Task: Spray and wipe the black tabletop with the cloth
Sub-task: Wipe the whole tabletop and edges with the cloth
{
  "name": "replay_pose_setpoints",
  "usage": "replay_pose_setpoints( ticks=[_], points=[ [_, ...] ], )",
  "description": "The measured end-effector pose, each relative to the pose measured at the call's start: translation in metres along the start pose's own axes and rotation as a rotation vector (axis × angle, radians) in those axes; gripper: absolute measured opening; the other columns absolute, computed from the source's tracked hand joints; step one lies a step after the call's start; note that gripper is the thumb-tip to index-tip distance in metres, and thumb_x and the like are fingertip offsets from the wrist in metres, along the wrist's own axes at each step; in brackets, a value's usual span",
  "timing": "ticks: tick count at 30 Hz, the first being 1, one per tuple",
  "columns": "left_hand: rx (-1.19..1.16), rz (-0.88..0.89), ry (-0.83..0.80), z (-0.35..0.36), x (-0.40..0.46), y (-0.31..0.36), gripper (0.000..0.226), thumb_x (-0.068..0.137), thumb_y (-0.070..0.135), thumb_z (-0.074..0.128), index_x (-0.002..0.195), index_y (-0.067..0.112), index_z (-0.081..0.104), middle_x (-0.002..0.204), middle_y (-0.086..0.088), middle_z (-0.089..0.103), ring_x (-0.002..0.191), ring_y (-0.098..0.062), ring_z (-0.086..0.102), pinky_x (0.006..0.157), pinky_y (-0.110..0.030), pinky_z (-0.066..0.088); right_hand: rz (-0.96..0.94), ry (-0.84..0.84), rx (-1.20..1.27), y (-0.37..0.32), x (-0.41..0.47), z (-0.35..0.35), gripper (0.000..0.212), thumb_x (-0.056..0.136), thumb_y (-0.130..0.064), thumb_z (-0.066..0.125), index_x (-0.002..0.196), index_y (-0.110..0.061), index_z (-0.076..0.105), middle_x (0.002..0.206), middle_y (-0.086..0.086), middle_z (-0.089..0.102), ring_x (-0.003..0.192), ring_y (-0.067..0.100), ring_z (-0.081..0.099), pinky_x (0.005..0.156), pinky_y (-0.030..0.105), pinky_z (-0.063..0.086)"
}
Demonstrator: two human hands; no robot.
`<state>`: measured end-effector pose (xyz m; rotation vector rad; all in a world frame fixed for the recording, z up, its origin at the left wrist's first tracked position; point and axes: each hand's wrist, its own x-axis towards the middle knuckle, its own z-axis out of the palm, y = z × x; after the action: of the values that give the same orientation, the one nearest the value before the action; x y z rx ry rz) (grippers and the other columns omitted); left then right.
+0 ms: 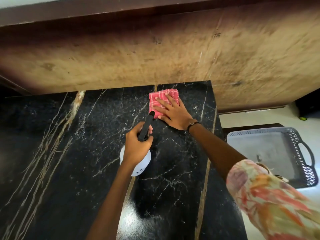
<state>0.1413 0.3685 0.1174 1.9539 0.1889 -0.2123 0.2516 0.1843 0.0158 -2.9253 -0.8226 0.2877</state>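
Step in hand: wiping looked under way, with the spray bottle point(138, 163) held ready for the next burst.
Cloth: the pink checked cloth point(162, 103) lay folded flat on the black tabletop point(69, 153), near its far edge, at about 12 o'clock from the bottle.
Right hand: the right hand point(173, 113) was pressed palm-down on the cloth, fingers spread and flat, the heel of the hand spilling off its 4 o'clock corner onto bare stone.
Left hand: the left hand point(136, 146) was curled round the bottle's neck, fingers wrapped tight, the black nozzle point(147, 125) pointing toward 1 o'clock, its tip at the cloth's near edge.
Doing it well: even pressure through the whole palm, overlapping strokes, and spray aimed at bare stone beside the cloth instead of onto the hand would probably serve best.
Risk: the cloth sat close to the table's 2 o'clock corner, so a long stroke might run off the edge.
Nearby: a grey plastic basket point(304, 163) stood beyond the table at 3 o'clock.
Writing: faint dark marks on the bottle's white body were too small to read; no brand could be made out.
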Motion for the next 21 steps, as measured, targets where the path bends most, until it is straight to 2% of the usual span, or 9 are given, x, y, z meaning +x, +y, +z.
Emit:
replay_pose_setpoints(
  ticks=[2, 4, 7, 9, 13, 15, 17, 21],
  points=[
    [-0.022, -0.012, 0.007, 0.0, -0.003, 0.002, 0.019, 0.081, -0.005, 0.06, 0.09, 0.011, 0.064, 0.088, -0.015, 0.065, 0.087, -0.029, 0.062, 0.084, -0.039, 0.053, -0.089, 0.002, -0.038, 0.019, -0.022, 0.002, 0.058, 0.095, -0.057, 0.012, 0.147, -0.037, 0.029, 0.158, -0.006, 0.018, 0.147, 0.03, 0.007, 0.115, 0.053, 0.004],
    [-0.043, -0.026, 0.022, 0.001, -0.007, 0.003, 0.019, 0.081, -0.005, 0.06, 0.091, 0.011, 0.064, 0.089, -0.015, 0.065, 0.088, -0.031, 0.062, 0.086, -0.043, 0.052, -0.041, 0.023, -0.025, 0.043, -0.04, 0.0, 0.058, 0.095, -0.058, 0.013, 0.147, -0.037, 0.027, 0.159, -0.004, 0.016, 0.146, 0.029, 0.005, 0.114, 0.052, -0.002],
    [-0.048, -0.024, 0.059, 0.002, -0.019, 0.002, 0.019, 0.081, -0.007, 0.06, 0.09, 0.009, 0.064, 0.087, -0.014, 0.065, 0.087, -0.031, 0.061, 0.087, -0.043, 0.052, 0.205, 0.043, 0.039, 0.083, -0.049, -0.004, 0.062, 0.091, -0.062, 0.009, 0.147, -0.039, 0.019, 0.16, -0.005, 0.01, 0.147, 0.031, 0.003, 0.114, 0.064, 0.004],
    [-0.05, -0.017, 0.071, 0.001, -0.027, 0.0, 0.018, 0.081, -0.007, 0.061, 0.09, 0.008, 0.063, 0.087, -0.015, 0.064, 0.086, -0.032, 0.06, 0.085, -0.041, 0.053, 0.35, 0.037, 0.107, 0.102, -0.047, -0.009, 0.068, 0.087, -0.066, 0.006, 0.148, -0.039, 0.019, 0.16, -0.007, 0.005, 0.147, 0.031, -0.002, 0.114, 0.064, 0.007],
    [-0.044, -0.025, 0.098, -0.001, -0.039, -0.006, 0.016, 0.081, -0.007, 0.061, 0.086, 0.008, 0.061, 0.085, -0.014, 0.062, 0.086, -0.031, 0.059, 0.08, -0.026, 0.051, 0.594, 0.03, 0.225, 0.099, -0.028, -0.01, 0.055, 0.098, -0.057, 0.022, 0.15, -0.04, 0.013, 0.16, -0.01, -0.004, 0.147, 0.03, -0.01, 0.113, 0.063, 0.002],
    [-0.045, -0.029, 0.116, -0.001, -0.045, -0.008, 0.015, 0.081, -0.005, 0.062, 0.084, 0.009, 0.06, 0.083, -0.014, 0.061, 0.084, -0.03, 0.058, 0.083, -0.034, 0.051, 0.695, 0.023, 0.284, 0.082, -0.014, -0.011, 0.054, 0.1, -0.054, 0.021, 0.15, -0.041, 0.009, 0.16, -0.009, -0.007, 0.146, 0.031, -0.013, 0.112, 0.065, -0.001],
    [-0.05, -0.03, 0.137, -0.001, -0.05, -0.009, 0.014, 0.082, -0.003, 0.063, 0.084, 0.01, 0.06, 0.082, -0.013, 0.061, 0.083, -0.029, 0.059, 0.086, -0.039, 0.051, 0.684, 0.0, 0.272, 0.062, -0.001, -0.014, 0.054, 0.1, -0.054, 0.017, 0.151, -0.039, 0.005, 0.161, -0.005, -0.009, 0.146, 0.033, -0.014, 0.112, 0.066, -0.004],
    [-0.075, -0.053, 0.17, 0.0, -0.056, -0.006, 0.016, 0.082, -0.006, 0.061, 0.084, 0.009, 0.06, 0.084, -0.012, 0.062, 0.085, -0.025, 0.059, 0.087, -0.035, 0.05, 0.438, -0.042, 0.185, 0.009, 0.012, -0.01, 0.053, 0.099, -0.054, 0.011, 0.15, -0.04, 0.002, 0.16, -0.005, -0.01, 0.145, 0.033, -0.015, 0.11, 0.064, -0.009]
  ],
)
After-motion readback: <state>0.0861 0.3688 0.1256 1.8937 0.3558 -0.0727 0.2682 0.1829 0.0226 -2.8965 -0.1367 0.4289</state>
